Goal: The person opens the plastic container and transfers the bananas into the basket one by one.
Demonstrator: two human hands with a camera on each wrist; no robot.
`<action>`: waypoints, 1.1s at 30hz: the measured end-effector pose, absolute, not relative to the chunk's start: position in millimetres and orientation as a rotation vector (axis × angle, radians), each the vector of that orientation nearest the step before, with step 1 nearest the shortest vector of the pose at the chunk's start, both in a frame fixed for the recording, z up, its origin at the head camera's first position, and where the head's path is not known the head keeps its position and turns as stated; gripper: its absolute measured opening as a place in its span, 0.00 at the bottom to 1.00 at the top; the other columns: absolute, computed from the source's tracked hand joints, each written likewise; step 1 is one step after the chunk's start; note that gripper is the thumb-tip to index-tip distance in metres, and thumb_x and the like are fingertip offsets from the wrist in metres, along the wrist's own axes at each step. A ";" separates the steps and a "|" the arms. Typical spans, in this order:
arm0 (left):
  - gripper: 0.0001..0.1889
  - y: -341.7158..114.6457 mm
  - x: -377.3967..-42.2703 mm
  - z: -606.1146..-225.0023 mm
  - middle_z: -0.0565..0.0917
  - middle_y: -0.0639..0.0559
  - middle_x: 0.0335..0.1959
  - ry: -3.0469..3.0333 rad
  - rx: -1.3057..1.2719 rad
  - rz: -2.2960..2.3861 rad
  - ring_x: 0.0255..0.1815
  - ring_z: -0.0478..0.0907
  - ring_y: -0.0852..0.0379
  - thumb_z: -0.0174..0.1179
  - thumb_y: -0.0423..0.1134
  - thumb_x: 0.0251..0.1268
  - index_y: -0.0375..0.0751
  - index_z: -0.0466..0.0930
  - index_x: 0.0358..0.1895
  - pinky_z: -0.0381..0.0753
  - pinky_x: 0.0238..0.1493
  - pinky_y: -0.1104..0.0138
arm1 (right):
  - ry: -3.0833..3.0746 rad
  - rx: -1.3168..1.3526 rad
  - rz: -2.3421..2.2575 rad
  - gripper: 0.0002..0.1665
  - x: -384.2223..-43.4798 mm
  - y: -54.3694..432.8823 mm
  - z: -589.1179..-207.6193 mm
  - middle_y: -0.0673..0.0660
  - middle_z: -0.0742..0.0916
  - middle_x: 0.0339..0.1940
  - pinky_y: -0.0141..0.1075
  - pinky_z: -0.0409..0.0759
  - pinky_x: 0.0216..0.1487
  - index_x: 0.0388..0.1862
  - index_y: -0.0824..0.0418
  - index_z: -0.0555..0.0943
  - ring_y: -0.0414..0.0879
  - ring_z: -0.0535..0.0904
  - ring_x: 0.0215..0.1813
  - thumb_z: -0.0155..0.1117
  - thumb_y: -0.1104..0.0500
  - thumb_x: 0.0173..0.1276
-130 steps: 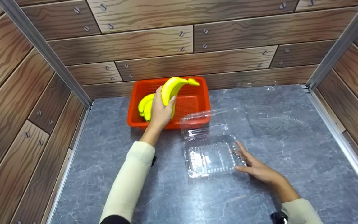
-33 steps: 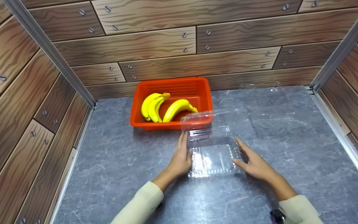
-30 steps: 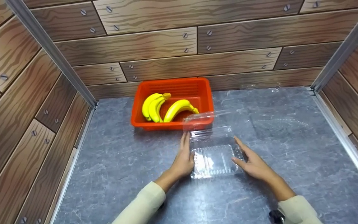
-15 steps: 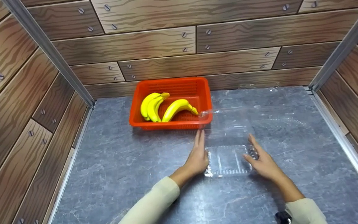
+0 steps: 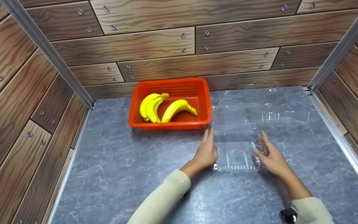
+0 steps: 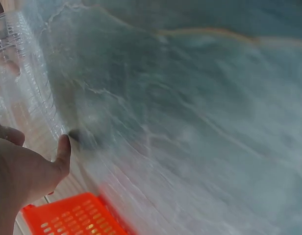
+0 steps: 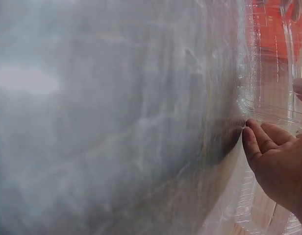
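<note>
A clear plastic clamshell box (image 5: 236, 155), its lid raised at the back, stands between my two hands in the head view. My left hand (image 5: 206, 151) lies along the box's left wall with fingers straight and pointing away. On the opposite side my right hand (image 5: 272, 158) touches the right wall, fingers extended outside it and thumb at the rim. The left wrist view has the left hand (image 6: 33, 169) with one fingertip at the box's ridged edge. In the right wrist view, fingertips of the right hand (image 7: 276, 152) meet the clear plastic low down.
Behind and left of the box, a red basket (image 5: 169, 125) holds a banana bunch (image 5: 152, 107) and a further banana piece (image 5: 178, 109). More clear plastic packaging (image 5: 286, 117) lies at the back right, close to the box. Wood-patterned walls (image 5: 154, 43) enclose the grey marbled tabletop (image 5: 120, 174).
The left hand let go of bananas, now lying in the basket, and came to the box's left side. Over the last second both hands have shifted the box right and slightly away.
</note>
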State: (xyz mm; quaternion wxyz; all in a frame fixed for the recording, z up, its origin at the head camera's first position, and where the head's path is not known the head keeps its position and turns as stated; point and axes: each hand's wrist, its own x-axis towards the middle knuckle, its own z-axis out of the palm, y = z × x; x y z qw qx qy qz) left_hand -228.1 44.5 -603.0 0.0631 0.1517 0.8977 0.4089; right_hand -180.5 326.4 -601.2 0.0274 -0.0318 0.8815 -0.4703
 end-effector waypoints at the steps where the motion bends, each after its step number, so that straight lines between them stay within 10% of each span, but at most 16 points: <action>1: 0.44 45.9 -228.9 -602.9 0.49 0.35 0.90 2.710 0.452 1.244 0.89 0.55 0.38 0.50 0.25 0.74 0.41 0.42 0.89 0.57 0.88 0.51 | 2.724 -0.090 -1.464 0.54 -182.0 327.5 -600.7 0.76 0.65 0.84 0.69 0.56 0.83 0.91 0.53 0.37 0.76 0.63 0.82 0.61 0.54 0.83; 11: 0.45 62.5 -256.4 -638.8 0.58 0.36 0.87 2.709 0.495 1.479 0.85 0.64 0.37 0.51 0.24 0.67 0.41 0.48 0.88 0.66 0.85 0.48 | 2.766 0.052 -1.527 0.46 -194.5 334.2 -601.4 0.73 0.76 0.77 0.12 0.71 0.57 0.89 0.63 0.48 0.70 0.79 0.73 0.58 0.55 0.84; 14: 0.47 70.5 -272.4 -658.8 0.58 0.41 0.88 2.759 0.494 1.445 0.84 0.66 0.42 0.53 0.25 0.66 0.45 0.47 0.88 0.70 0.83 0.52 | 2.732 0.160 -1.579 0.41 -196.6 335.6 -601.9 0.74 0.77 0.76 0.09 0.72 0.54 0.87 0.66 0.55 0.38 0.85 0.66 0.57 0.54 0.85; 18: 0.48 76.9 -279.4 -653.5 0.55 0.42 0.89 2.749 0.444 1.415 0.87 0.61 0.45 0.54 0.26 0.65 0.45 0.47 0.89 0.64 0.86 0.56 | 2.703 0.300 -1.621 0.36 -198.5 337.2 -602.6 0.74 0.76 0.77 0.08 0.71 0.52 0.84 0.68 0.63 0.07 0.68 0.48 0.56 0.54 0.85; 33: 0.42 83.0 -302.0 -623.8 0.66 0.39 0.85 2.624 0.286 1.522 0.86 0.65 0.44 0.53 0.26 0.65 0.37 0.55 0.86 0.65 0.86 0.56 | 2.542 0.541 -1.820 0.36 -196.9 335.1 -600.4 0.74 0.76 0.77 0.33 0.92 0.39 0.85 0.65 0.63 0.17 0.79 0.41 0.52 0.49 0.86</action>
